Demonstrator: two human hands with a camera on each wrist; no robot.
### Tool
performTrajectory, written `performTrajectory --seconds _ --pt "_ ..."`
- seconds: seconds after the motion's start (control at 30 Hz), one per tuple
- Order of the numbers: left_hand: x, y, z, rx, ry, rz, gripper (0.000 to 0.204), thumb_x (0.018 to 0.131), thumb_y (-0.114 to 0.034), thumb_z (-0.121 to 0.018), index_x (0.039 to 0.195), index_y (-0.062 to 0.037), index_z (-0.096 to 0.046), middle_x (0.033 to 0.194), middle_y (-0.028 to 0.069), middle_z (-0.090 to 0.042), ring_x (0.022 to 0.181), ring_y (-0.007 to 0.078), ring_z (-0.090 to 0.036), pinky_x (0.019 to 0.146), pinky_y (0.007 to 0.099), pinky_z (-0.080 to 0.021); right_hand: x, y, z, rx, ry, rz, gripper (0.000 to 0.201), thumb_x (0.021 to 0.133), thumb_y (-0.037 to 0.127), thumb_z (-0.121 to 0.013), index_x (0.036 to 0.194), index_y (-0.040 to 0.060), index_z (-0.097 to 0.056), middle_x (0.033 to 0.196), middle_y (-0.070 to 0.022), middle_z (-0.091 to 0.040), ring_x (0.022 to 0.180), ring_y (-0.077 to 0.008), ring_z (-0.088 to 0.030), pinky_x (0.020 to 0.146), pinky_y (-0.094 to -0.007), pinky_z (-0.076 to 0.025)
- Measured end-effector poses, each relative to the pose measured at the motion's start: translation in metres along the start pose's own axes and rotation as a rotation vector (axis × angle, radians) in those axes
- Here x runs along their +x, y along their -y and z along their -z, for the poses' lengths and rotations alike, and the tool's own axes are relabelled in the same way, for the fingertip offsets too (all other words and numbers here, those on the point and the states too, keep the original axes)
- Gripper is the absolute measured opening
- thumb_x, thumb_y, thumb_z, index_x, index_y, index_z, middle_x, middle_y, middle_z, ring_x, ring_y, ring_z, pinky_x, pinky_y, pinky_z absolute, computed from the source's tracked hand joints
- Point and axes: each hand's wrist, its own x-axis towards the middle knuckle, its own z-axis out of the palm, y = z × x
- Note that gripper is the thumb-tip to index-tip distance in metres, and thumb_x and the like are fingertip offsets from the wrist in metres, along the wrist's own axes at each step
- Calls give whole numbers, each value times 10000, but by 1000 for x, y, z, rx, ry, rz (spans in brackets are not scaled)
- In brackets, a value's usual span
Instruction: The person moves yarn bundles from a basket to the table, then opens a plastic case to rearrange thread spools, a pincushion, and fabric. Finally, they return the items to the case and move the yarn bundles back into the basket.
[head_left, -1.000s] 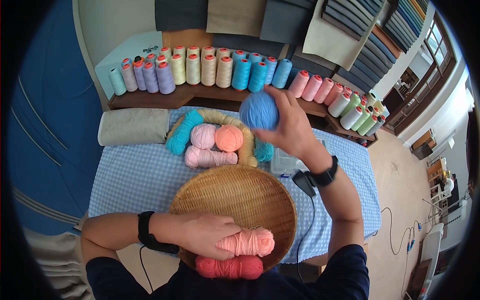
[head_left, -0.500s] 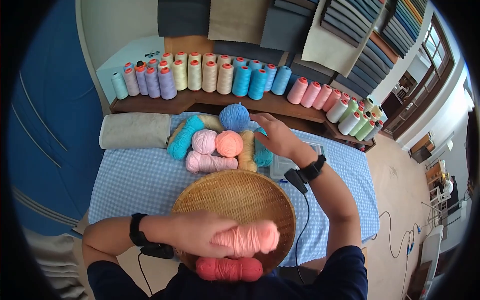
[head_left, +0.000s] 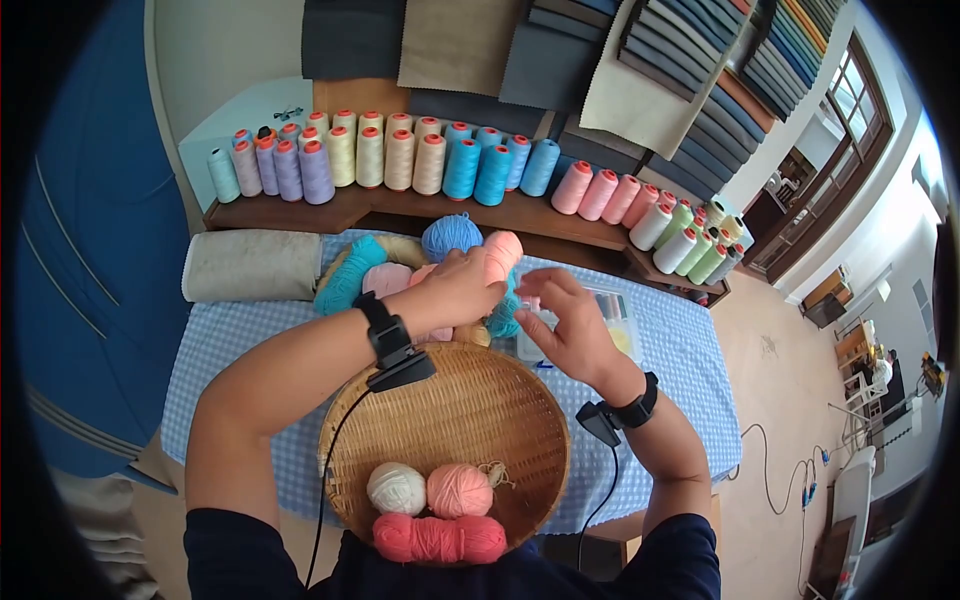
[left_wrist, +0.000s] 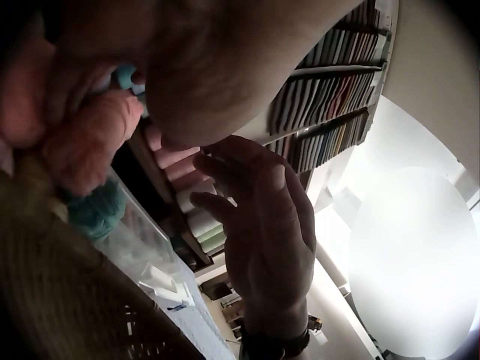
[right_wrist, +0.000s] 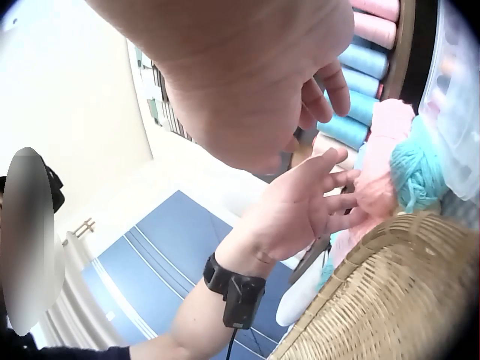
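Over the yarn group at the table's back, my left hand (head_left: 455, 292) holds a peach skein (head_left: 502, 256), its fingers against the yarn in the right wrist view. Just right of it, my right hand (head_left: 578, 335) is raised with fingers loosely bent, holding nothing; it also shows in the left wrist view (left_wrist: 270, 232). Around the left hand lie a blue ball (head_left: 452, 236), a turquoise skein (head_left: 350, 275) and pink yarn (head_left: 385, 280), partly hidden by the hand and arm. The wicker basket (head_left: 450, 400) holds a white ball (head_left: 397, 489), a peach ball (head_left: 460, 491) and a red skein (head_left: 440, 539).
Rows of thread cones (head_left: 400, 160) stand on a brown shelf (head_left: 480, 215) behind the table. A rolled grey cloth (head_left: 252, 266) lies at the back left of the checked tablecloth (head_left: 230, 340). A clear plastic box (head_left: 622, 325) sits behind the right hand. Cables hang from both wrists.
The blue ball was set down at the back and released by my right hand, which has moved lower. My left hand has carried the peach skein from the basket to the yarn group.
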Motion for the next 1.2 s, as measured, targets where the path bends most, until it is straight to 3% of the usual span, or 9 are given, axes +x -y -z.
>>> performTrajectory --seconds 0.07,0.2,0.33,0.37,0.43,0.73,0.97,1.07,1.2 --pt "-6 4 2 81 24 -103 424 983 -302 -680 1259 17 -636 1374 252 -655 1202 438 -663 1003 512 -533 -15 2 4 -24 41 -2 242 948 123 -775 1156 13 -717 1189 -208 -678 1083 -414 -686 916 -484 -571" --pt "-77 13 21 71 -66 -291 350 985 -266 -676 1212 1 -662 1301 224 -677 1160 428 -666 960 507 -545 -46 11 20 114 291 -43 271 910 132 -790 1151 27 -721 1114 -196 -687 1052 -412 -694 900 -477 -581" --pt "-154 29 30 207 543 -495 420 994 -332 -686 1280 -26 -643 1187 221 -686 1093 432 -678 930 505 -564 -57 40 11 181 593 140 411 900 167 -789 1270 23 -678 1210 -192 -674 1055 -417 -693 895 -511 -588" --pt "-165 29 29 212 545 -489 420 994 -332 -686 1280 -26 -643 1187 221 -686 1093 432 -678 930 505 -564 -58 45 3 187 589 144 411 900 167 -789 1270 23 -678 1210 -192 -674 1055 -417 -693 895 -511 -588" --pt "-180 26 28 255 962 -372 483 985 -386 -691 1302 -27 -630 1152 248 -684 1066 443 -692 930 515 -570 -59 59 -12 219 807 230 480 908 171 -782 1346 30 -643 1293 -194 -651 1090 -425 -694 900 -521 -592" --pt "-177 16 8 294 1165 -216 578 905 -449 -737 1160 59 -631 1076 273 -696 1037 466 -703 895 526 -575 -73 80 -65 413 1067 288 672 902 157 -781 1496 25 -496 1348 -221 -593 1204 -460 -643 977 -519 -574" --pt "-165 6 57 260 959 -297 528 855 -391 -780 1170 14 -653 1079 241 -715 1015 427 -711 876 506 -577 -56 72 -47 386 1057 237 783 739 136 -856 1449 51 -538 1322 -217 -587 1167 -469 -646 956 -532 -575" --pt "-139 -1 99 187 567 -209 559 811 -364 -831 1210 -11 -661 1106 215 -715 1055 399 -705 919 484 -570 -26 68 -19 295 881 215 788 718 162 -880 1430 68 -555 1281 -208 -612 1148 -469 -655 941 -540 -581" --pt "-87 30 120 204 -131 -128 628 842 -338 -833 1326 6 -632 1220 245 -703 1142 410 -690 998 475 -552 34 55 0 133 347 99 872 739 212 -899 1500 36 -511 1293 -260 -624 1159 -469 -662 965 -520 -584"
